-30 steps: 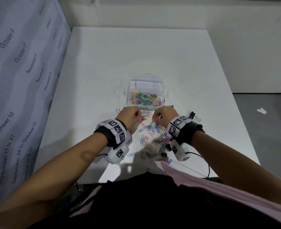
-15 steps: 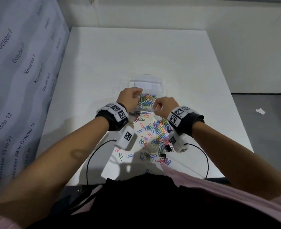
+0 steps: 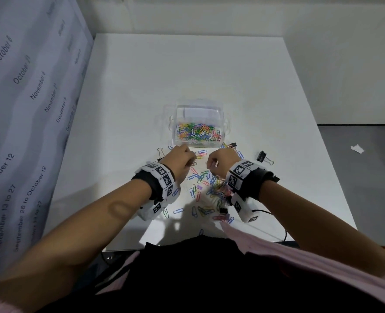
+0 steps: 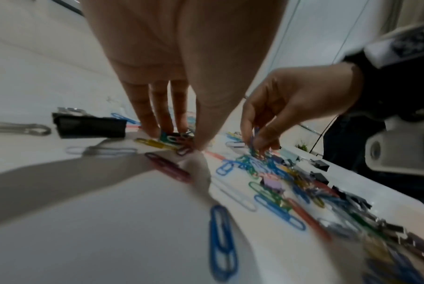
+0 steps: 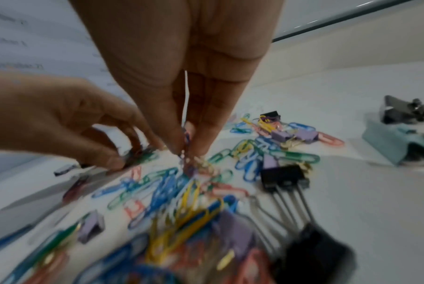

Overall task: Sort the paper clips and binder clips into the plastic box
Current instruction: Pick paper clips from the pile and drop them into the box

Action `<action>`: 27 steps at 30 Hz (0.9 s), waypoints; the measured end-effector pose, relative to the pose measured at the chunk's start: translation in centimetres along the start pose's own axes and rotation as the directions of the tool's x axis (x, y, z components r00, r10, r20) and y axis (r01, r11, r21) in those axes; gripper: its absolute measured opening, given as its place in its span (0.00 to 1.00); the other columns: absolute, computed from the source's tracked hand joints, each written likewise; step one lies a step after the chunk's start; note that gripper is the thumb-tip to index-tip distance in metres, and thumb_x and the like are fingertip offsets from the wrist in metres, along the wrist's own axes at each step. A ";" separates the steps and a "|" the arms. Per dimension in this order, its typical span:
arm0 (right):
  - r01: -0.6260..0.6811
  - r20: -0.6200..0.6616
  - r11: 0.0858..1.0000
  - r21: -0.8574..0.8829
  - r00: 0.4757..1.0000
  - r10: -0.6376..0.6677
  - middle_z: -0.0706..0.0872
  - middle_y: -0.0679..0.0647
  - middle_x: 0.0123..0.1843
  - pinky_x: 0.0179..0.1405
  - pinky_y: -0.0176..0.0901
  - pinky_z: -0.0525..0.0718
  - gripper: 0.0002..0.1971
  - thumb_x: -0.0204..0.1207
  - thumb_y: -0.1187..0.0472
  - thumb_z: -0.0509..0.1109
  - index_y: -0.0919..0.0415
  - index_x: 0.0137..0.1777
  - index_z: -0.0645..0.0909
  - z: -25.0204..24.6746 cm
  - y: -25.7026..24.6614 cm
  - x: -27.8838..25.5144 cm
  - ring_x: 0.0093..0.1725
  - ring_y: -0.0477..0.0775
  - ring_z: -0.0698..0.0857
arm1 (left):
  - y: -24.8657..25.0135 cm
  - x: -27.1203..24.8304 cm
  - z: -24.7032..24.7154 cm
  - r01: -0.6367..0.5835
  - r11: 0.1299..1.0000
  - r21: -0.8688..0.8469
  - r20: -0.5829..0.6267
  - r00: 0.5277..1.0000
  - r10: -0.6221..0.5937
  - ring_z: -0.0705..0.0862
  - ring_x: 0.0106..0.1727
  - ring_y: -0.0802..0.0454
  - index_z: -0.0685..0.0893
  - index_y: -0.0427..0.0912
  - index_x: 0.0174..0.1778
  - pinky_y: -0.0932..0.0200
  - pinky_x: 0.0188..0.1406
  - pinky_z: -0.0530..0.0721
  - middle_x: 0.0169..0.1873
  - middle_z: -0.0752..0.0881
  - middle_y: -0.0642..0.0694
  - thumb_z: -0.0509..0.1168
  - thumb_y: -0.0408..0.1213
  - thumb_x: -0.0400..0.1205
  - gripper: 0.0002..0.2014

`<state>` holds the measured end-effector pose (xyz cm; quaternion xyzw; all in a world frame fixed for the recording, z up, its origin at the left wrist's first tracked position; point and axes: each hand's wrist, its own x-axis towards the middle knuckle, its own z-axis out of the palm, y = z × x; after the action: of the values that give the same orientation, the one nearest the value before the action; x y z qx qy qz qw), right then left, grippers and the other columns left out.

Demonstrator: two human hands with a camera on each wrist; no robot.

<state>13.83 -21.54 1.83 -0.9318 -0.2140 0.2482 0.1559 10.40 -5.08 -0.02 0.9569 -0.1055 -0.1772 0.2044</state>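
1. Head view: a clear plastic box sits near the middle of the white table, one compartment holding a heap of coloured paper clips. Between the box and the table's near edge lies a loose scatter of paper clips mixed with binder clips. The left hand and right hand hover side by side just before the box, fingers curled downward. A black binder clip lies apart toward the right edge; a scrap of paper lies on the floor.

2. Left wrist view: the left hand's fingertips and thumb are bunched on a small cluster of clips on the table — pinching them. A black binder clip lies just beside, to the left.

3. Right wrist view: the right hand's fingertips and thumb pinch together over the pile — a few paper clips hang between them, blurred. A black binder clip with wire handles lies close by.
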 end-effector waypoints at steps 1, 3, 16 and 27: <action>-0.009 -0.036 0.999 0.033 0.999 0.011 0.91 0.56 0.50 0.52 0.40 0.82 0.14 0.71 0.72 0.60 0.63 0.46 0.88 -0.4 0.0 0.1 0.51 0.56 0.87 | -0.2 -0.1 0.0 0.020 1.000 0.008 0.011 1.000 -0.021 0.78 0.58 0.39 0.81 0.33 0.58 0.50 0.59 0.76 0.57 0.77 0.36 0.60 0.26 0.77 0.14; -0.025 -0.082 0.996 0.082 0.996 0.032 0.91 0.56 0.48 0.48 0.38 0.83 0.14 0.71 0.71 0.61 0.62 0.44 0.89 -1.3 0.2 0.3 0.48 0.53 0.87 | -0.5 -0.4 0.1 0.051 0.998 0.023 0.048 0.997 -0.052 0.78 0.58 0.39 0.80 0.36 0.59 0.52 0.57 0.76 0.57 0.78 0.36 0.61 0.27 0.79 0.13; -0.035 -0.325 0.972 0.233 0.939 0.112 0.86 0.56 0.58 0.56 0.44 0.81 0.10 0.74 0.61 0.69 0.59 0.55 0.84 -5.6 -0.2 3.4 0.52 0.57 0.85 | 0.5 -0.1 -1.3 0.083 0.936 -0.342 -0.159 0.977 -0.145 0.82 0.44 0.50 0.85 0.38 0.44 0.58 0.47 0.80 0.42 0.87 0.46 0.65 0.35 0.79 0.05; -0.052 0.109 0.995 -0.080 0.992 0.060 0.76 0.55 0.56 0.51 0.43 0.79 0.25 0.62 0.54 0.80 0.56 0.59 0.78 -0.6 1.5 0.0 0.53 0.54 0.78 | 0.6 3.3 -6.2 0.150 0.796 -0.587 -0.222 0.915 -0.336 0.87 0.52 0.41 0.85 0.38 0.56 0.51 0.60 0.84 0.50 0.88 0.38 0.61 0.31 0.81 0.11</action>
<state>14.60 -22.92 1.77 -0.9275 -0.2055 0.2957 0.1004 15.69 -4.28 4.58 0.8762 0.1103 -0.0702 0.4640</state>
